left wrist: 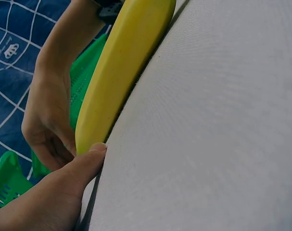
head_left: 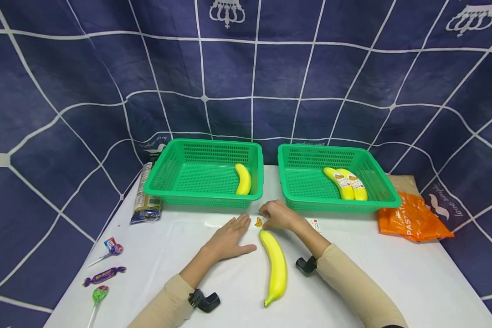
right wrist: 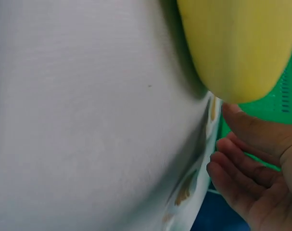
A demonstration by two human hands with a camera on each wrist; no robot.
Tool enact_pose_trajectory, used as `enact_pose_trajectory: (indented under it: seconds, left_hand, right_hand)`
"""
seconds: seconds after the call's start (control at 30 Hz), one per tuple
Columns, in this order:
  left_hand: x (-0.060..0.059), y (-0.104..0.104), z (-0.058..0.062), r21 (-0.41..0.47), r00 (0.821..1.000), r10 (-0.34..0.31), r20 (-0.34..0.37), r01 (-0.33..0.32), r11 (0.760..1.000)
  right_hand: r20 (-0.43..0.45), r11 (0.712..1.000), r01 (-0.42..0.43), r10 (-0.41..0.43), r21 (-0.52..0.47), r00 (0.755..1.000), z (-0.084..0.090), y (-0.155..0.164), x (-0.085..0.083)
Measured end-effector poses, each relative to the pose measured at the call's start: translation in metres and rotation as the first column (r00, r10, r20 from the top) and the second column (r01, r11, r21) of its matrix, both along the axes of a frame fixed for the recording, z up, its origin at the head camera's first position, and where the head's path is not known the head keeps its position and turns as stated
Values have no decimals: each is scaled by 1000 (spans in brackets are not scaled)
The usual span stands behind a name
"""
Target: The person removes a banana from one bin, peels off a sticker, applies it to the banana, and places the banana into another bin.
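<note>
left hand (head_left: 229, 237) lies flat, open; right hand (head_left: 278, 215), fingers curled, seemingly picks a sticker (head_left: 258, 222) beside the banana (head_left: 275, 266); pinch gently.

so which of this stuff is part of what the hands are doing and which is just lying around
In hand:
banana on the table
small sticker
left hand
right hand
two green baskets holding bananas

Lying about:
orange bag
dark packet
sweets and lollipops
</note>
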State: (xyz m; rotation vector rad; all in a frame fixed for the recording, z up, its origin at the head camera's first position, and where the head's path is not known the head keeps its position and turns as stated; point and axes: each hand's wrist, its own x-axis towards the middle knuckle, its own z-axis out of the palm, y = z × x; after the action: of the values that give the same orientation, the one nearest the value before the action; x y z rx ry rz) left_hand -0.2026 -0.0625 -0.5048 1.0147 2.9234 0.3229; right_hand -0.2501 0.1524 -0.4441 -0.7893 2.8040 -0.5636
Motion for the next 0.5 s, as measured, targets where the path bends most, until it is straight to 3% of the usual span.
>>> enact_pose_trajectory:
  seconds: [0.23, 0.5]
  left_hand:
    - [2, 2, -1, -1, 1000, -6, 25, 6, 1000]
    - [0, -2, 0, -14, 1000, 6, 15, -6, 1000]
  right_hand:
    - [-14, 998, -3, 4, 59, 1000, -11, -6, -4]
    - [-86, 996, -62, 68, 67, 994, -14, -8, -2]
